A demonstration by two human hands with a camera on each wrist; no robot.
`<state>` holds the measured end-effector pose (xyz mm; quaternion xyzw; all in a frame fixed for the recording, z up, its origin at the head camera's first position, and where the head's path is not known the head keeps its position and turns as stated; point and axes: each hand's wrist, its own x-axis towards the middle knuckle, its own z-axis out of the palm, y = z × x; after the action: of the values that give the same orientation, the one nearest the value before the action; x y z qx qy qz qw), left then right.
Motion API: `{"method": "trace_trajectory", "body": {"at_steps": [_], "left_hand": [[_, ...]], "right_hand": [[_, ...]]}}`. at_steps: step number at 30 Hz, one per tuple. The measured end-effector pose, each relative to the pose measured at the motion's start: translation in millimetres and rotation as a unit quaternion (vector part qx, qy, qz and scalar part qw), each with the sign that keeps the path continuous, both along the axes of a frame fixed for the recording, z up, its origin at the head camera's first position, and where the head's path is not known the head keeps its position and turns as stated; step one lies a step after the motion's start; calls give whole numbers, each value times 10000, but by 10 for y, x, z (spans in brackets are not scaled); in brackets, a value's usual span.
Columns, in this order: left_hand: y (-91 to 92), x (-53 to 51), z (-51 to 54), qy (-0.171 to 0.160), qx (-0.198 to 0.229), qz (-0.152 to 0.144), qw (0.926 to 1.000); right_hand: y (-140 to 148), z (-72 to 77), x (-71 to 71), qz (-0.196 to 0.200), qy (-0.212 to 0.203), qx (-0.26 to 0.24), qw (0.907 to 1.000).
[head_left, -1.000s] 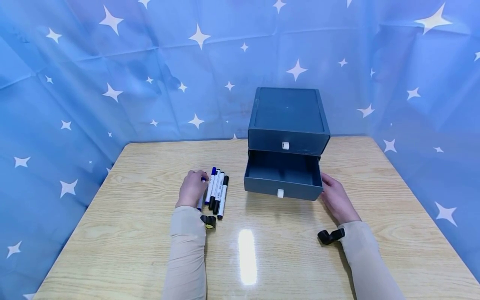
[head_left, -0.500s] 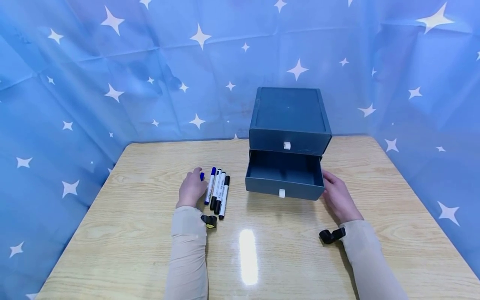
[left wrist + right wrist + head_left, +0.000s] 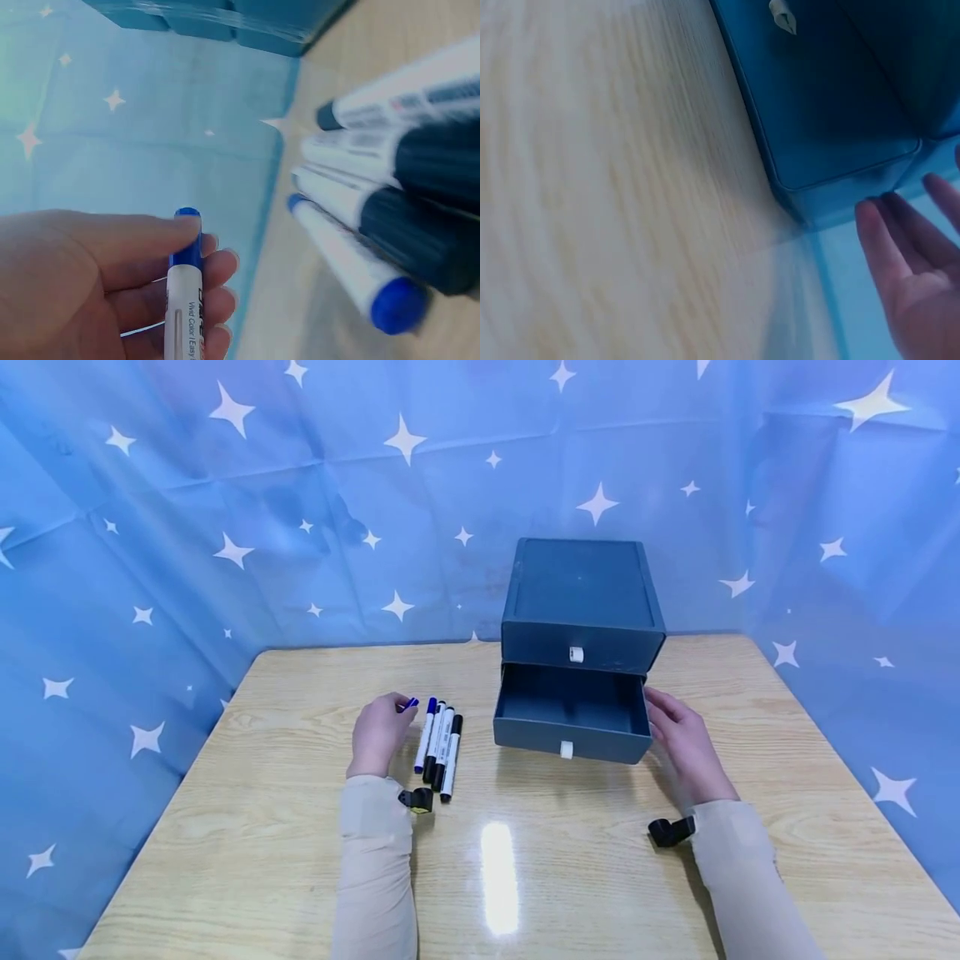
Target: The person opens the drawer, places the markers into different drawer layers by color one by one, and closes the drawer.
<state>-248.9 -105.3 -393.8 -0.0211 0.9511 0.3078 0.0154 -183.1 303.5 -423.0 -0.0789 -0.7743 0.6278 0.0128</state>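
My left hand (image 3: 377, 732) pinches a white marker with a blue cap (image 3: 186, 300) between thumb and fingers, seen closely in the left wrist view. To its right several more markers (image 3: 440, 747) lie side by side on the table, one with blue ends and the others with black ones. A dark blue two-drawer box (image 3: 583, 585) stands at the back right; its lower drawer (image 3: 573, 739) is pulled out and bare inside. Beside that drawer's right wall is my right hand (image 3: 686, 747), fingers extended; whether the fingertips touch the wall I cannot tell.
The wooden table (image 3: 247, 827) spreads under everything. Behind it hangs a blue curtain (image 3: 262, 510) with white stars. The upper drawer is closed, with a white knob (image 3: 576, 654); another white knob (image 3: 566, 749) sits on the lower drawer's front.
The left hand has picked up the leftmost blue-capped marker from beside the others and tilted it. My right hand stays beside the drawer, shifted slightly. The head view has moved a little.
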Motion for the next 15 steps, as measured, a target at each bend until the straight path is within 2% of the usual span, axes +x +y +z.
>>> {"method": "trace_trajectory", "body": {"at_steps": [3,6,11,15], "left_hand": [[27,39,97,151,-28,-98,9998],[66,81,218,443,-43,-267,9987],[165,158,425,970,-7,-509,9940],[277,232,564,1378,13,-727,9878]], "right_hand": [[3,39,12,-61,337,71,9994],[-6,132,28,-253,836,49,9962],[-50,350,48,-797,1535,189,9847],[-87,497,58,-1159,1841,663,9738]]}}
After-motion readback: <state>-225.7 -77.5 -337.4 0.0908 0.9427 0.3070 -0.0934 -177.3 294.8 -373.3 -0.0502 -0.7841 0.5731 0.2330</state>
